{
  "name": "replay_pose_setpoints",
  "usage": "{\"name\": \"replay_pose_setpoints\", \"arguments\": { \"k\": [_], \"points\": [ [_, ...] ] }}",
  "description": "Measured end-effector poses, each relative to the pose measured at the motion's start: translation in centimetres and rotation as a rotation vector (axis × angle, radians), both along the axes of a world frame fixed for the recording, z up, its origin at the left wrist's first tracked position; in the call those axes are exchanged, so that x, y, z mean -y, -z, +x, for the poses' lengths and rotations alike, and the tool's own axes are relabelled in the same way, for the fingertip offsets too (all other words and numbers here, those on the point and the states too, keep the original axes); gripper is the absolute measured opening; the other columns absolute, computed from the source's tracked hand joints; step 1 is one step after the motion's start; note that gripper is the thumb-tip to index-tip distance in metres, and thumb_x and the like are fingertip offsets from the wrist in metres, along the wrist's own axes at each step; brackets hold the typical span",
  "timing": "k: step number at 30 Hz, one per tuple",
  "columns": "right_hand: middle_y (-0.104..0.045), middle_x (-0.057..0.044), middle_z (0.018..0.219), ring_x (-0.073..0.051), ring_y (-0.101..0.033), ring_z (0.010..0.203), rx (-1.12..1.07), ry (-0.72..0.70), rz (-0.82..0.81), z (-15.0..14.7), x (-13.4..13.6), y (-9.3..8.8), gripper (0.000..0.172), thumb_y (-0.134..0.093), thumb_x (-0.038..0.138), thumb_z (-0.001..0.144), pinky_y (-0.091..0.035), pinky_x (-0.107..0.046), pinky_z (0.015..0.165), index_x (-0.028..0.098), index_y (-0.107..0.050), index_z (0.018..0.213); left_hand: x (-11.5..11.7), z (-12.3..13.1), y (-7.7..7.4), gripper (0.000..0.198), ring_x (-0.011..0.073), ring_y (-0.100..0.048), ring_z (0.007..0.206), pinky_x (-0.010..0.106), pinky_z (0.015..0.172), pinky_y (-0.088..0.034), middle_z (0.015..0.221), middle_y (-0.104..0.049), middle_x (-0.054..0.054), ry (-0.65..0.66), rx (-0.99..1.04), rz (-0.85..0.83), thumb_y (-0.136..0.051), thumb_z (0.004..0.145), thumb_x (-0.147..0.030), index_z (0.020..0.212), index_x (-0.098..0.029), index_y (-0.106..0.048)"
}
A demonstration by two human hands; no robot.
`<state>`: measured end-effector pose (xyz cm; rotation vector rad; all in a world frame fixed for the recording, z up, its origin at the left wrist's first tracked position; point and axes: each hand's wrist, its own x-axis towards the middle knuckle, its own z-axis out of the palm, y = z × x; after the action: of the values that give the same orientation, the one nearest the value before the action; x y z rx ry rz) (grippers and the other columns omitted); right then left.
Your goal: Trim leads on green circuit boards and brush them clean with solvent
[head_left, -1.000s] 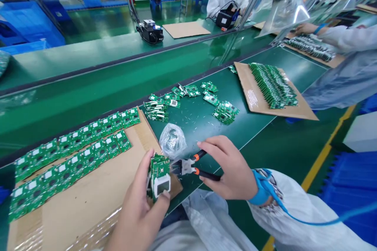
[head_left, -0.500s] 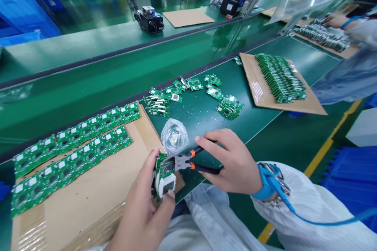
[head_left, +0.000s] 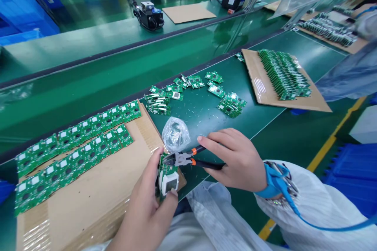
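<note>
Small green circuit boards (head_left: 166,169) gripped tight in the left hand (head_left: 145,200), orange-and-black metal cutters (head_left: 184,159) clamped in the right hand (head_left: 235,160), tips at the boards' edge.

The pliers (head_left: 188,159) show bare metal jaws and smooth plastic handles, and the circuit boards (head_left: 166,169) in hand look glossy. Beside the matt cardboard (head_left: 88,204), the clear plastic bag (head_left: 176,134) is crinkled and shiny.

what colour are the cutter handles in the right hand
The handles are black with orange collars, clearest in the head view.
</note>
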<state>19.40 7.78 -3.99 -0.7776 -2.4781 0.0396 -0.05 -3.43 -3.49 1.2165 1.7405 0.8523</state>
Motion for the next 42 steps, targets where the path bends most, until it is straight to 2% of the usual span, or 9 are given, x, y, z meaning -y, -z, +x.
{"name": "replay_pose_setpoints", "arguments": {
  "k": [6,14,18,23,28,31,34,37,42],
  "points": [
    [-0.067,-0.009,0.086,-0.021,-0.056,0.070,0.016,0.003,0.004,0.1,0.0,-0.1,0.032,-0.062,0.025,0.075,-0.043,-0.036,0.060,0.011,-0.063,0.104,0.0,-0.7,0.9,0.065,0.0195,-0.027,0.140,0.041,0.114,-0.027,0.151,-0.034,-0.006,0.029,0.045,-0.030,-0.052,0.084,-0.021,0.141,-0.040,-0.028],
    [-0.068,-0.009,0.086,-0.020,-0.057,0.067,0.043,0.007,-0.009,0.2,-0.1,-0.1,0.032,-0.061,0.025,0.076,-0.044,-0.035,0.059,0.011,-0.064,0.104,-0.3,-0.8,0.8,0.066,0.0177,-0.026,0.140,0.037,0.113,-0.029,0.152,-0.033,-0.005,0.073,0.054,-0.028,-0.050,0.084,-0.019,0.143,-0.037,-0.027],
    [-0.069,-0.009,0.087,-0.019,-0.060,0.068,0.043,-0.006,-0.084,0.4,-0.2,-0.2,0.032,-0.058,0.028,0.078,-0.047,-0.033,0.059,0.013,-0.063,0.105,-0.7,-0.7,0.5,0.065,0.0186,-0.024,0.141,0.035,0.111,-0.032,0.152,-0.032,-0.001,0.088,0.056,-0.034,-0.048,0.084,-0.018,0.145,-0.029,-0.027],
    [-0.069,-0.008,0.093,-0.020,-0.064,0.077,0.072,-0.026,-0.221,0.7,-0.3,-0.3,0.039,-0.061,0.031,0.074,-0.050,-0.031,0.065,0.014,-0.062,0.110,-0.9,-0.8,0.0,0.066,0.0179,-0.023,0.142,0.034,0.111,-0.032,0.152,-0.031,-0.004,0.098,0.055,-0.123,-0.047,0.083,-0.019,0.144,-0.031,-0.026],
    [-0.069,-0.006,0.091,-0.018,-0.066,0.074,0.097,-0.002,-0.321,0.8,-0.3,-0.4,0.039,-0.063,0.031,0.072,-0.049,-0.028,0.062,0.017,-0.063,0.109,-1.6,-0.7,-1.2,0.068,0.0202,-0.031,0.138,0.033,0.106,-0.035,0.150,-0.036,-0.001,0.122,0.083,-0.236,-0.046,0.080,-0.018,0.144,-0.027,-0.026],
    [-0.069,-0.004,0.087,-0.017,-0.065,0.071,0.123,0.019,-0.372,0.8,-0.1,-0.8,0.036,-0.064,0.030,0.071,-0.047,-0.026,0.060,0.020,-0.065,0.106,-2.2,-0.5,-2.0,0.068,0.0206,-0.046,0.125,0.032,0.099,-0.040,0.139,-0.049,0.000,0.113,0.140,-0.306,-0.046,0.078,-0.017,0.143,-0.029,-0.028],
    [-0.069,-0.002,0.085,-0.016,-0.064,0.071,0.160,0.040,-0.440,0.9,0.0,-1.4,0.034,-0.064,0.028,0.070,-0.045,-0.025,0.059,0.023,-0.066,0.104,-2.7,-0.3,-2.3,0.065,0.0181,-0.060,0.092,0.029,0.079,-0.046,0.109,-0.064,0.000,0.104,0.248,-0.354,-0.048,0.074,-0.017,0.137,-0.028,-0.037],
    [-0.068,0.002,0.080,-0.013,-0.062,0.065,0.187,0.069,-0.524,1.0,-0.1,-1.9,0.031,-0.065,0.026,0.068,-0.042,-0.024,0.056,0.026,-0.068,0.099,-3.3,-0.3,-2.1,0.066,0.0138,-0.054,0.063,0.024,0.056,-0.042,0.076,-0.061,-0.003,0.076,0.421,-0.425,-0.051,0.068,-0.020,0.134,-0.025,-0.041],
    [-0.066,0.005,0.070,-0.012,-0.059,0.059,0.300,0.095,-0.618,0.9,-0.7,-2.4,0.023,-0.066,0.025,0.065,-0.038,-0.023,0.052,0.028,-0.071,0.088,-4.9,-0.4,-1.7,0.072,0.0117,-0.054,0.057,0.019,0.048,-0.037,0.069,-0.058,-0.004,0.071,0.650,-0.625,-0.055,0.059,-0.020,0.129,-0.025,-0.045]
  ]
}}
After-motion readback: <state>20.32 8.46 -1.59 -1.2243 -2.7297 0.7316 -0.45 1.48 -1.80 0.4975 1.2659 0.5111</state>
